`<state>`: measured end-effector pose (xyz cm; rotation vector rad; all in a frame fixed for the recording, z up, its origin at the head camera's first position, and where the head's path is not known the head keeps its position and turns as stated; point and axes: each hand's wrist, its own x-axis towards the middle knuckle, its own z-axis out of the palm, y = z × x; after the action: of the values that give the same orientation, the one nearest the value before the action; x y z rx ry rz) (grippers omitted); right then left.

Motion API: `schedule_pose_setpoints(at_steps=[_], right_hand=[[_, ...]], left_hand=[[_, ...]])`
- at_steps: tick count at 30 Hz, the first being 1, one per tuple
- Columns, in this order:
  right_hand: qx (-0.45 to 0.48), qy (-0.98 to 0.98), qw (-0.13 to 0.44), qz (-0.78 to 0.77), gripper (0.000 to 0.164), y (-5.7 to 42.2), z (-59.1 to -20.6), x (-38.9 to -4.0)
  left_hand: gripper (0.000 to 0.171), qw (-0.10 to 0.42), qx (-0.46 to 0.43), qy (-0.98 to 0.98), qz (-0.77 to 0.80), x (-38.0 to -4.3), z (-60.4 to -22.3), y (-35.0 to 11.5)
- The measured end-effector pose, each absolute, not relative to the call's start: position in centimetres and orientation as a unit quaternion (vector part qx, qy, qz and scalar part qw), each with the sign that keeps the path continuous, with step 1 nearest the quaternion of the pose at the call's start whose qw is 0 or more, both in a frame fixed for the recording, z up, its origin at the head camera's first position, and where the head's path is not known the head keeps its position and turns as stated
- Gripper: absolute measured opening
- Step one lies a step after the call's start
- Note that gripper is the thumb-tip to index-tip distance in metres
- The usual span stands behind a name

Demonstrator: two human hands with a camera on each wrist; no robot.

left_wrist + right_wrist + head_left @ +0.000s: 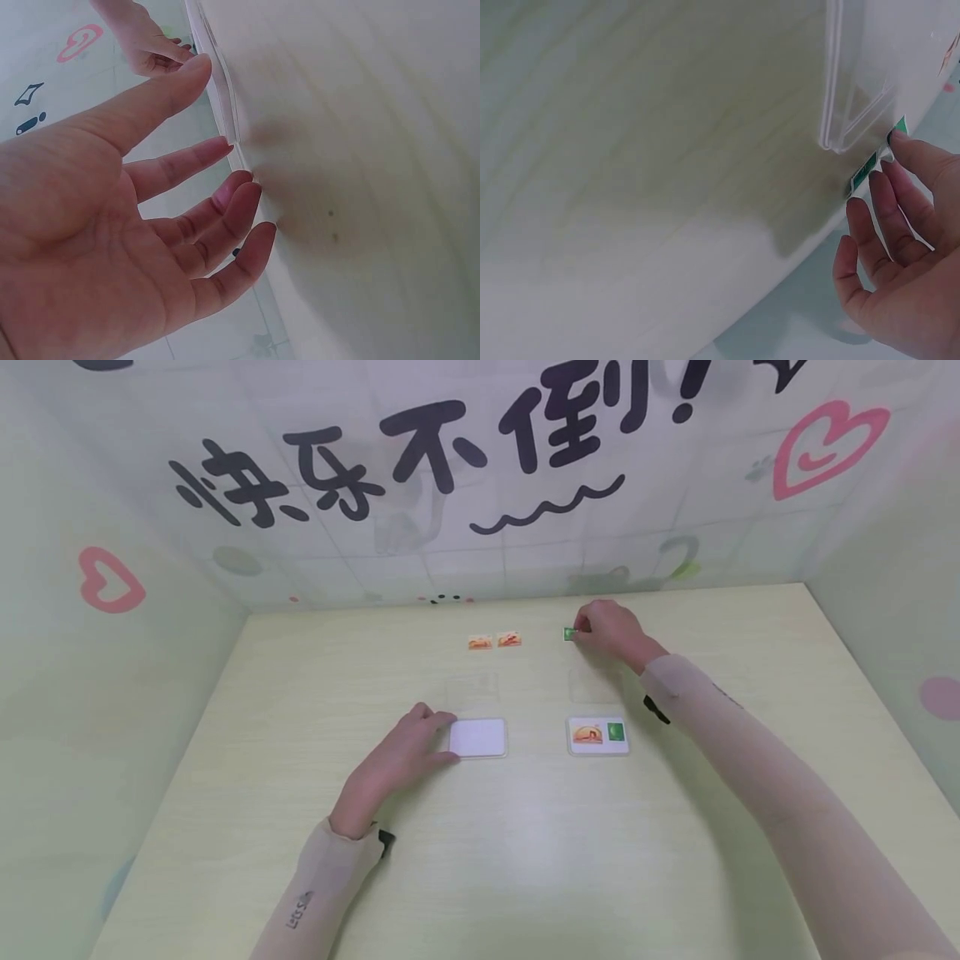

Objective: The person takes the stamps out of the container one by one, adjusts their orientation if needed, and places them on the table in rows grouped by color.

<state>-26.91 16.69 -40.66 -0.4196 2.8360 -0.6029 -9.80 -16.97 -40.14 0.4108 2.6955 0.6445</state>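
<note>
My left hand (408, 747) holds, thumb and forefinger wide, the left white rectangular card in clear plastic (480, 737); my right hand (615, 628) pinches narrowly a small green paper stamp (567, 634), far right. The similar right card (597, 749), near, bears orange and green stamps: I judge it done. The left is bare, and two loose orange paper stamps (480, 642) lie far.

Bold black lettering (433, 446) on the whitish, tile-patterned back wall (450, 560) reads "快乐不倒!"; the beige left fabric sleeve (322, 881) shows "Let's", then unclear letters.
</note>
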Motion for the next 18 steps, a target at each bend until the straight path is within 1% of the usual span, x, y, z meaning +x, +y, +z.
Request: schedule_pose_setpoints(at_steps=[11, 18], right_hand=[[-0.129, 0.962, 0.102, -0.217, 0.023, 16.73, -40.82, -26.68], [-0.127, 0.961, 0.102, -0.224, 0.019, 16.72, -40.93, -26.38]], left_hand=[[0.058, 0.167, 0.144, 0.950, 0.222, -9.82, -39.91, -16.82], [0.057, 0.163, 0.147, 0.950, 0.222, -9.71, -39.74, -16.79]])
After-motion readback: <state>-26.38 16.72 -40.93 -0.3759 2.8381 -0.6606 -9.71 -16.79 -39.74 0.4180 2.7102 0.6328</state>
